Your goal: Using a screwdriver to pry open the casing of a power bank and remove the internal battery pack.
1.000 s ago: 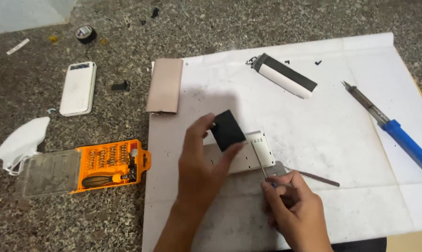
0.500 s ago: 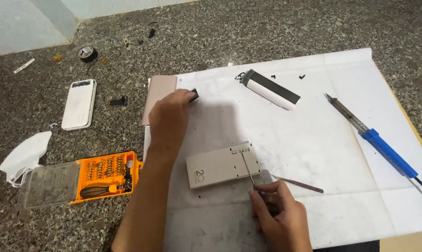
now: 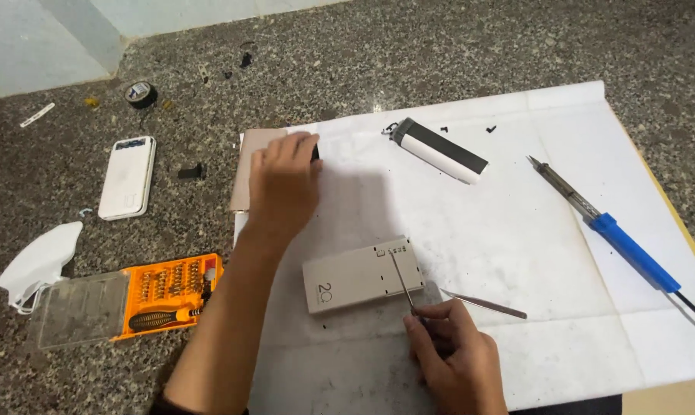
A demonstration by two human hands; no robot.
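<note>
A beige rectangular power bank (image 3: 359, 277) lies flat on the white paper sheet (image 3: 516, 230). My right hand (image 3: 455, 360) pinches a thin metal screwdriver (image 3: 403, 283) whose tip rests on the bank's right end. My left hand (image 3: 282, 184) reaches away to the paper's far-left corner and lies over a flat beige panel (image 3: 246, 173). Its fingertips are closed on a small black part (image 3: 315, 152), most of it hidden by the fingers. Metal tweezers (image 3: 486, 304) lie on the paper just right of my right hand.
A white and black cylinder-shaped device (image 3: 439, 150) and a blue-handled soldering iron (image 3: 620, 238) lie on the paper. On the stone counter to the left are an orange bit kit (image 3: 144, 296), a white power bank (image 3: 127, 177), a face mask (image 3: 40, 261) and a tape roll (image 3: 140, 94).
My left hand lifted the black part off the beige power bank and carried it up-left onto the beige panel. The right hand's screwdriver now rests on the bank's end.
</note>
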